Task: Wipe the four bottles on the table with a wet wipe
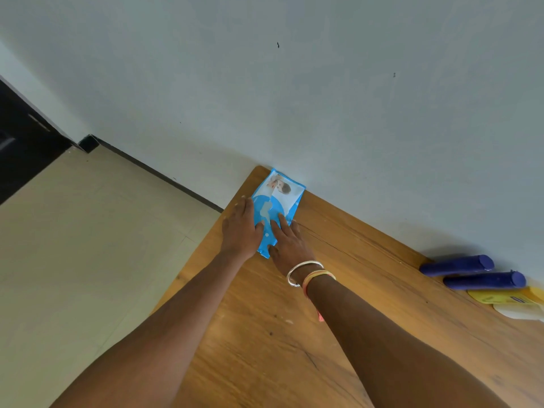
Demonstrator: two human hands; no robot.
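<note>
Our left hand lies flat, fingers straight, along the left edge of the blue wipe pack, thumb laid over onto its face; it presses and steadies but does not clasp. Our right hand, with bangles at the wrist, rests on the near right part of the pack with its fingers stretched out over the printed front; we cannot tell whether a fingertip has caught the flap.

The pack lies flat at the far left corner of the table, its far end touching the wall. The bottles are well apart from it, at the right end of the table close to the wall: two dark blue bottles side by side, then a yellow bottle and a white bottle, both cut off by the frame's edge; none is touched.

We judge this the opening step, getting a wipe out; no loose wipe shows, so no wiping has begun. Next the right fingers need to lift the flap and draw out one sheet while the left hand pins the pack down; then we reach across to the first bottle.
</note>
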